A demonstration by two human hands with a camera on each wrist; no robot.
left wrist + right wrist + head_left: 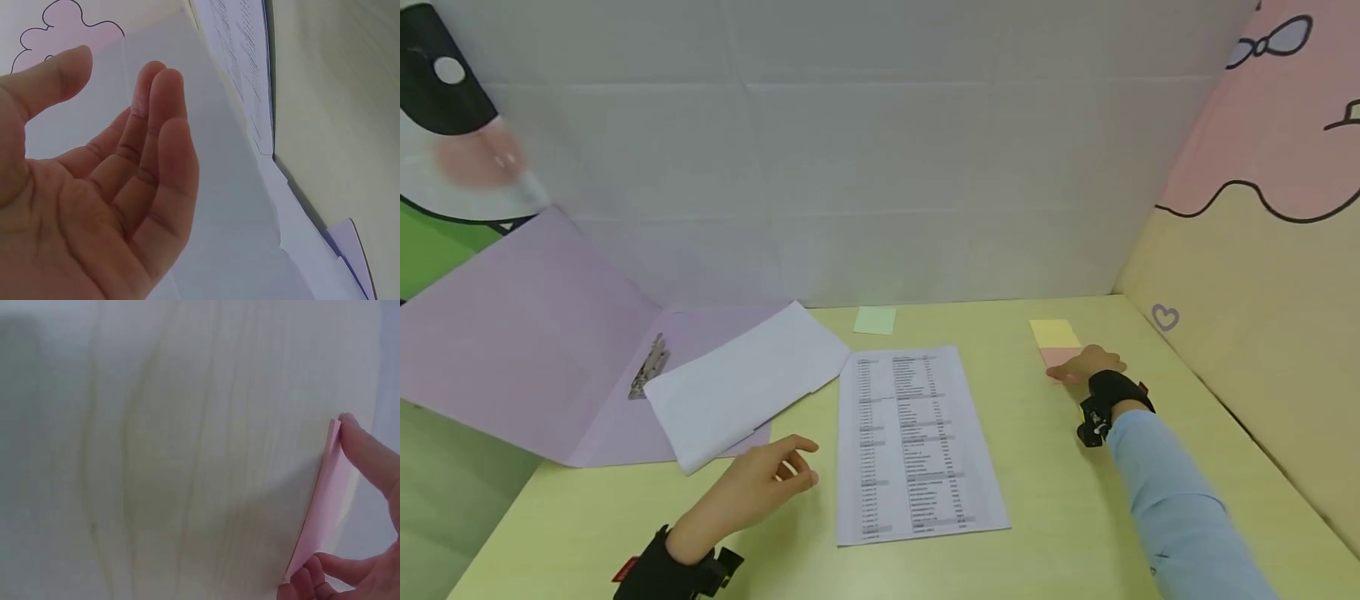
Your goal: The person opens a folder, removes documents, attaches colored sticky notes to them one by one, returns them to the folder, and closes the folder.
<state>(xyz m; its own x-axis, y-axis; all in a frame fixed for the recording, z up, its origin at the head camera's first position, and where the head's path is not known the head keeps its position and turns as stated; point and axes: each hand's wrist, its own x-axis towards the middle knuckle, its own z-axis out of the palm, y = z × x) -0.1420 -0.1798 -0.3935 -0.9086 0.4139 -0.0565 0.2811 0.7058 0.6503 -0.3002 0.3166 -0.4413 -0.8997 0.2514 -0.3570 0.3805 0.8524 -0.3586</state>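
Note:
At the table's right side my right hand (1086, 364) grips a pink sticky note pad (320, 500). Its thumb is on one edge and its fingers on the opposite one in the right wrist view. A yellow sticky note pad (1056, 333) lies directly behind the pink one. My left hand (763, 486) hovers over the table with loosely bent fingers and an empty palm (69, 231). Between the two hands lies a printed sheet (880, 450) with rows of text. White paper (748, 379) rests at an angle across an opened purple folder (527, 333).
The folder's metal clip (650, 367) shows beside the white paper, and its cover leans up at the left. A pale green sticky note (875, 320) lies near the back wall (865, 167). A side wall (1247, 333) bounds the table on the right.

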